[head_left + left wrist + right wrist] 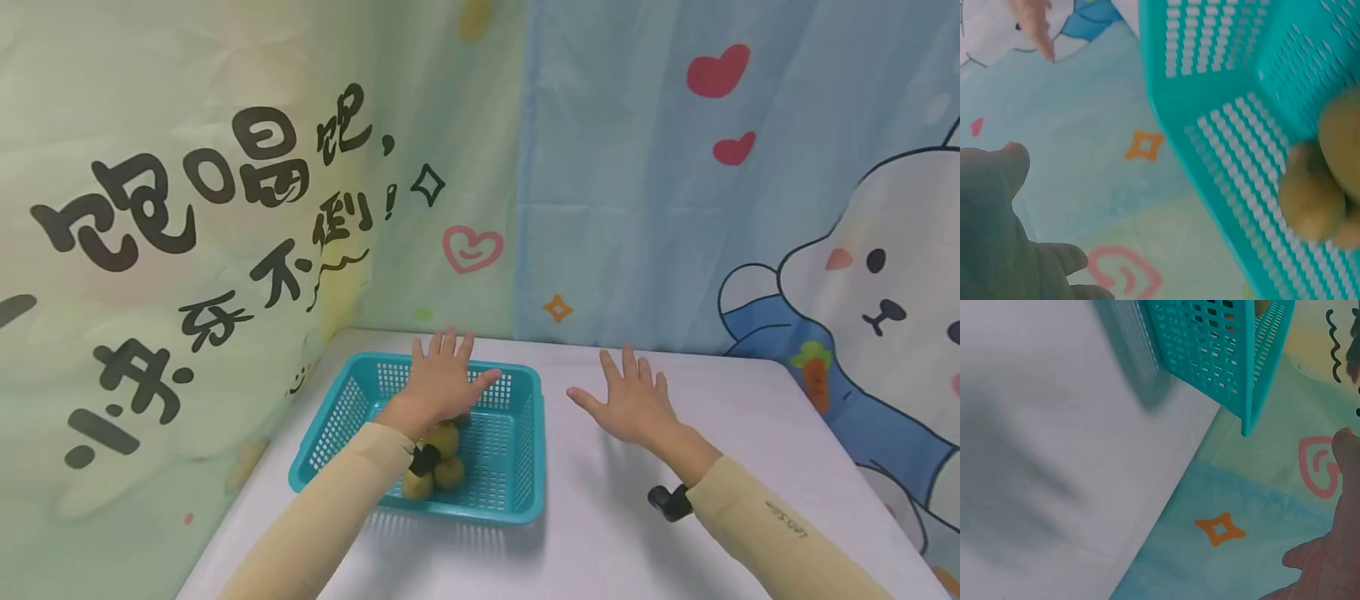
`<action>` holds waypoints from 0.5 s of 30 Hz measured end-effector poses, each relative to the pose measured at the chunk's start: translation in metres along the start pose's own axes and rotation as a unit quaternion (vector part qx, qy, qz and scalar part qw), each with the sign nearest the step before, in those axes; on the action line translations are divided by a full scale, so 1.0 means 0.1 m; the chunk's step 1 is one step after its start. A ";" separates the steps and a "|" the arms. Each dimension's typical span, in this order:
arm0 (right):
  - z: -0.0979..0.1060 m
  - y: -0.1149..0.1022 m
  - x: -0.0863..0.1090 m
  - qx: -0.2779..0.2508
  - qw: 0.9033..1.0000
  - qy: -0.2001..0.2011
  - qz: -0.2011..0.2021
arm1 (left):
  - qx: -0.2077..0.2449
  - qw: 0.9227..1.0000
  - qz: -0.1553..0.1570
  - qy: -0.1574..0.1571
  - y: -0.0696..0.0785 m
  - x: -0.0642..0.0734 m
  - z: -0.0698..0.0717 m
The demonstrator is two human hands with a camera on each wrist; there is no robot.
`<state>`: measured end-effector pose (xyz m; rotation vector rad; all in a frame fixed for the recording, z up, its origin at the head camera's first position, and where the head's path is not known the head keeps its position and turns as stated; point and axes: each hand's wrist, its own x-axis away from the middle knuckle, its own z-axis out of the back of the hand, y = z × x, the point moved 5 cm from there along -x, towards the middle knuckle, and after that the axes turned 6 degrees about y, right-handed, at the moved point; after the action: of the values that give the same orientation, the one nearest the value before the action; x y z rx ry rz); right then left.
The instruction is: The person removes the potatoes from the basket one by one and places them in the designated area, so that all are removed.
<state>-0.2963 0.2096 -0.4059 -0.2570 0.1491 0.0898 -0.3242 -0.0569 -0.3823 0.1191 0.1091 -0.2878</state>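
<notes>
A teal plastic basket (531, 450) with perforated walls stands on the left part of the table. Inside it lie several round, yellowish-brown fruits or vegetables (449, 473), partly hidden by my left arm; their kind cannot be told. My left hand (441, 383) is held over the basket with its fingers spread, holding nothing. To the right of the basket my right hand (634, 403) hovers above the table, fingers spread and grasping nothing. In the left wrist view, the round items (1311, 200) rest together near the basket's perforated wall.
The white table (592, 533) backs onto a printed cloth (600, 167) with hearts, lettering and a cartoon rabbit. Another cloth panel (187, 333) hangs along the left side. A small black camera (669, 503) is worn at the right wrist.
</notes>
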 end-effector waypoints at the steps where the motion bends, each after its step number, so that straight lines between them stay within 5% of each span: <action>1: -0.02 0.00 0.01 -0.001 1.000 0.000 0.000 | 0.000 1.000 0.004 0.001 -0.06 0.01 0.02; 8: -0.20 -0.02 0.07 -0.017 1.000 0.011 0.007 | 0.009 0.999 0.042 0.004 -0.54 0.16 0.09; 15: -0.34 -0.13 0.14 -0.074 0.994 0.078 0.037 | 0.040 0.996 0.081 -0.010 -0.97 0.37 -0.01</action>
<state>-0.2859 0.1891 -0.4374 -0.4058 0.3081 0.1556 -0.3166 -0.1592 -0.3978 0.2039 0.0682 -0.1323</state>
